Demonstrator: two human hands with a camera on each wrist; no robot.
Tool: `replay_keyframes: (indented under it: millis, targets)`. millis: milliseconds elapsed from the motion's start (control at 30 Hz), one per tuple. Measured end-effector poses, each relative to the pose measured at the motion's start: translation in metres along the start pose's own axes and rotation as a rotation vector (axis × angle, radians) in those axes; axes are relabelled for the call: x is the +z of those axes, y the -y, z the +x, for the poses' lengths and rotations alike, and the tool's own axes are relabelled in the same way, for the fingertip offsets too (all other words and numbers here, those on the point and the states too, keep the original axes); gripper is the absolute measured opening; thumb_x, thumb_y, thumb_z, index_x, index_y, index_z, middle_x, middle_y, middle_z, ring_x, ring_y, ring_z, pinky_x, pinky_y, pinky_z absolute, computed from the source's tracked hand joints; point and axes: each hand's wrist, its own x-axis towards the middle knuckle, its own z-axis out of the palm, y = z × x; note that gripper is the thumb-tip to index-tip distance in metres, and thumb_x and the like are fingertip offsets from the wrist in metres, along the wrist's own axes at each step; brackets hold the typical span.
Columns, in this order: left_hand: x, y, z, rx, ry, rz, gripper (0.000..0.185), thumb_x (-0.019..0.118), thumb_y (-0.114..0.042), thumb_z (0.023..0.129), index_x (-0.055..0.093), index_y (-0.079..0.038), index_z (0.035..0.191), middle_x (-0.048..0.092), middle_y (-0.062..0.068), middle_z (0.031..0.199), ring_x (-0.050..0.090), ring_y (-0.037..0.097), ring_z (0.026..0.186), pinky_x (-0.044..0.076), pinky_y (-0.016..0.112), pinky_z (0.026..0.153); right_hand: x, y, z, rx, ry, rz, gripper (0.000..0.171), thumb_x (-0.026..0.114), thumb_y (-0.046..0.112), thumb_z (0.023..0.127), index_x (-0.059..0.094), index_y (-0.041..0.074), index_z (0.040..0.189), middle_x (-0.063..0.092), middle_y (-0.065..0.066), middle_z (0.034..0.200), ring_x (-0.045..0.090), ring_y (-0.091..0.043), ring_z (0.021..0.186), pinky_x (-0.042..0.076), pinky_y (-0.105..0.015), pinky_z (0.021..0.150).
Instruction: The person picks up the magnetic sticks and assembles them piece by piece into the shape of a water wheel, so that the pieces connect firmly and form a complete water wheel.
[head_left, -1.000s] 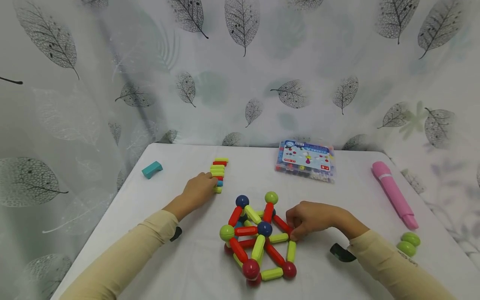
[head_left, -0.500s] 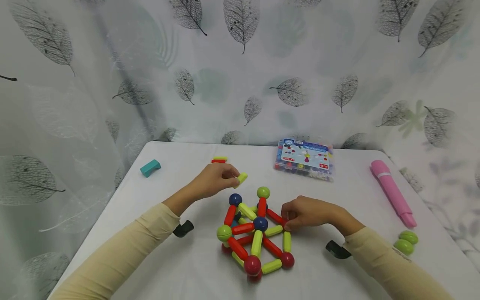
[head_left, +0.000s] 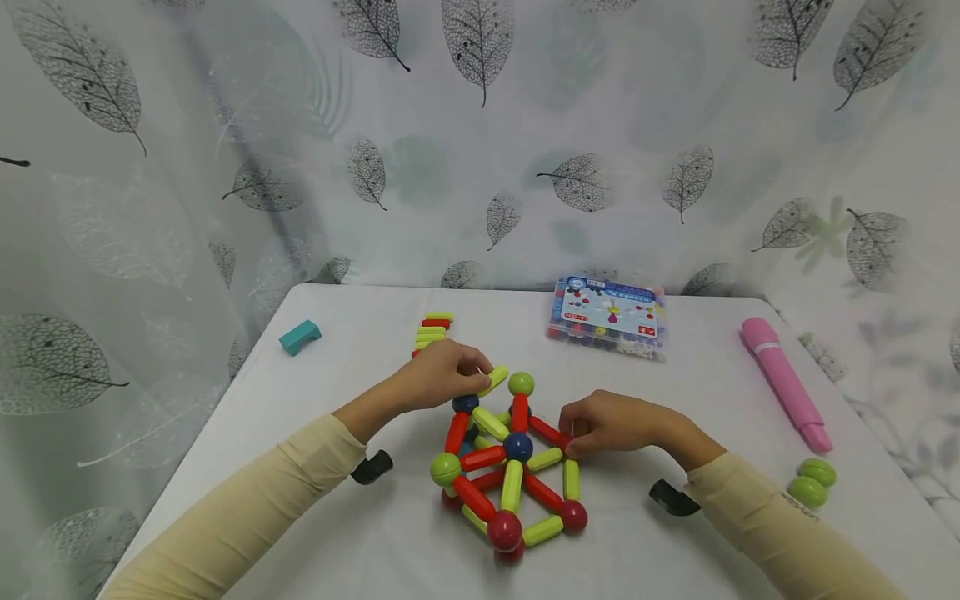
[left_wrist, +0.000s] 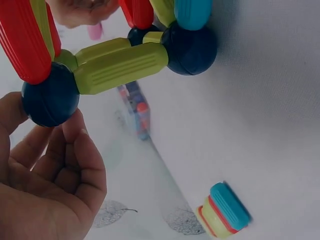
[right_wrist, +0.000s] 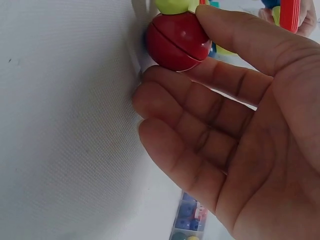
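Observation:
A frame of red and yellow-green sticks and coloured balls (head_left: 510,467) stands on the white table (head_left: 360,533). My left hand (head_left: 480,372) pinches a yellow-green stick (head_left: 496,380) at the top of the frame, between a blue ball (head_left: 465,403) and a green ball (head_left: 521,383). In the left wrist view my left hand's fingertips (left_wrist: 75,135) touch the blue ball (left_wrist: 49,100). My right hand (head_left: 573,433) is at the frame's right corner. In the right wrist view its thumb and fingers pinch a red ball (right_wrist: 177,40).
A row of spare sticks (head_left: 431,332) and a teal block (head_left: 300,336) lie at the back left. A clear box of parts (head_left: 607,317) sits at the back. A pink tube (head_left: 786,383) and two green balls (head_left: 813,482) lie on the right.
My left hand took a yellow-green stick from the row of spare sticks and carried it right, down onto the top of the frame. My right hand stayed at the frame's right corner.

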Motion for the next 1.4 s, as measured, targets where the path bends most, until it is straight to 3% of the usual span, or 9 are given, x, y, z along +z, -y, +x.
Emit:
replay_keyframes:
  millis: [300, 533, 800, 1200, 1400]
  targets:
    - [-0.002, -0.001, -0.002, 0.003, 0.039, 0.050, 0.023, 0.066, -0.019, 0.097, 0.075, -0.011, 0.117, 0.074, -0.004, 0.090, 0.065, 0.012, 0.078, 0.057, 0.027, 0.073, 0.000, 0.000, 0.000, -0.022, -0.003, 0.003, 0.015, 0.073, 0.029, 0.094, 0.069, 0.021, 0.105, 0.065, 0.013, 0.081, 0.060, -0.006, 0.073, 0.055, -0.025, 0.071]
    - [0.001, -0.004, -0.005, 0.015, 0.113, 0.072, 0.025, 0.065, -0.013, 0.095, 0.076, -0.008, 0.118, 0.073, -0.002, 0.087, 0.063, 0.011, 0.073, 0.057, 0.025, 0.067, 0.001, 0.000, 0.002, -0.030, -0.012, 0.006, 0.017, 0.073, 0.031, 0.094, 0.069, 0.019, 0.106, 0.065, 0.012, 0.082, 0.059, -0.007, 0.074, 0.054, -0.025, 0.071]
    - [0.001, -0.007, -0.010, 0.012, 0.075, 0.059, 0.023, 0.065, -0.017, 0.097, 0.076, -0.012, 0.116, 0.069, -0.006, 0.082, 0.061, 0.013, 0.074, 0.055, 0.027, 0.067, 0.002, -0.001, 0.002, -0.013, -0.015, 0.004, 0.015, 0.072, 0.031, 0.095, 0.069, 0.022, 0.106, 0.065, 0.013, 0.082, 0.060, -0.007, 0.075, 0.055, -0.025, 0.072]
    - [-0.001, 0.005, -0.023, 0.019, 0.040, 0.004, 0.022, 0.062, -0.024, 0.100, 0.076, -0.016, 0.115, 0.072, -0.008, 0.094, 0.063, 0.013, 0.085, 0.055, 0.030, 0.076, 0.001, 0.000, 0.005, 0.000, -0.051, -0.021, 0.018, 0.072, 0.029, 0.095, 0.069, 0.020, 0.109, 0.066, 0.013, 0.087, 0.062, -0.007, 0.078, 0.055, -0.025, 0.073]
    - [0.002, 0.007, -0.037, 0.000, 0.010, -0.051, 0.024, 0.062, -0.023, 0.100, 0.074, -0.016, 0.119, 0.072, -0.008, 0.098, 0.063, 0.015, 0.089, 0.056, 0.032, 0.079, -0.006, 0.001, 0.012, 0.006, -0.066, -0.033, 0.022, 0.072, 0.027, 0.095, 0.070, 0.017, 0.114, 0.070, 0.009, 0.094, 0.063, -0.009, 0.083, 0.056, -0.025, 0.075]
